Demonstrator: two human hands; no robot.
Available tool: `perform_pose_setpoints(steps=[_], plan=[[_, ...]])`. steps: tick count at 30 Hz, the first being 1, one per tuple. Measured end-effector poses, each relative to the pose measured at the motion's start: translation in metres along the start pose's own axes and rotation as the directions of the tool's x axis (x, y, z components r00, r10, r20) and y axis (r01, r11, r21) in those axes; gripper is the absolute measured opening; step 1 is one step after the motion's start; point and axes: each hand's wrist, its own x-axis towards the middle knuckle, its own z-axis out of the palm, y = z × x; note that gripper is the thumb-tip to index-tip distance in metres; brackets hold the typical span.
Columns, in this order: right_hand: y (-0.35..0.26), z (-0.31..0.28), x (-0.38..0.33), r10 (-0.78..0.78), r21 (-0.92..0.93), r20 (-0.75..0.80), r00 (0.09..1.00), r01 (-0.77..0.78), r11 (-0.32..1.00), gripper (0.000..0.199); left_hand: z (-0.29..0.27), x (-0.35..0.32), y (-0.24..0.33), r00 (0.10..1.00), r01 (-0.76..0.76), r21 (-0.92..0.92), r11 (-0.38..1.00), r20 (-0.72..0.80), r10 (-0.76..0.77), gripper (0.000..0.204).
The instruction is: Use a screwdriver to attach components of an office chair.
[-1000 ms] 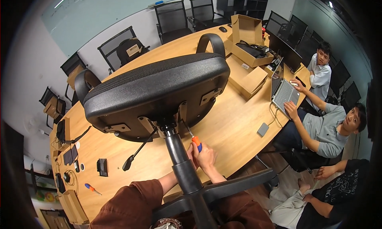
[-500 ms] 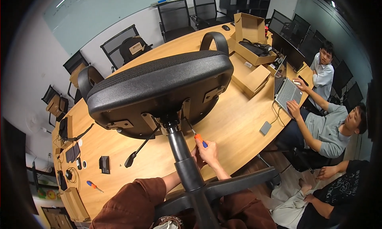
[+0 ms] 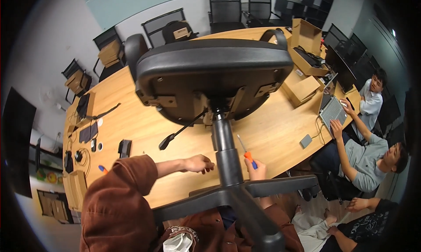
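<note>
A black office chair lies tipped over the table, its seat (image 3: 215, 61) showing me its underside. From the seat's metal mount, the gas column (image 3: 224, 138) runs toward me to the star base (image 3: 250, 208). To the right of the column, my right hand (image 3: 258, 170) grips a screwdriver (image 3: 249, 157) with an orange and blue handle, its tip pointing up and apart from the seat. Left of the column, my left hand (image 3: 199, 164) is closed with fingertips together; whatever they hold is too small to make out. The chair's adjusting lever (image 3: 180, 134) sticks out above that hand.
Open cardboard boxes (image 3: 307, 87) stand at the back right. Two people sit at the right, one typing on a laptop (image 3: 332, 111); a third sits lower right. A black block-like object (image 3: 125, 148), cables and another screwdriver (image 3: 102, 169) lie on the left of the table (image 3: 188, 177).
My right hand has drawn the screwdriver down from the seat's underside. My left hand has come out from behind the column to its left. The whole view has shifted.
</note>
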Motion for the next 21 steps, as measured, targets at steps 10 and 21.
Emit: perform_pose_setpoints(steps=[10,21], plan=[[0.051,-0.026,-0.058,0.213,0.402,-0.043,0.976,-0.179,0.898,0.026,-0.025,-0.217,-0.070,0.885,-0.229,-0.253,0.940,-0.456,0.093,0.033],[0.085,-0.040,-0.159,0.446,0.624,0.110,0.888,-0.411,0.665,0.035,0.196,-0.244,-0.222,0.528,-0.849,-0.288,-0.442,-0.444,-0.724,0.030]])
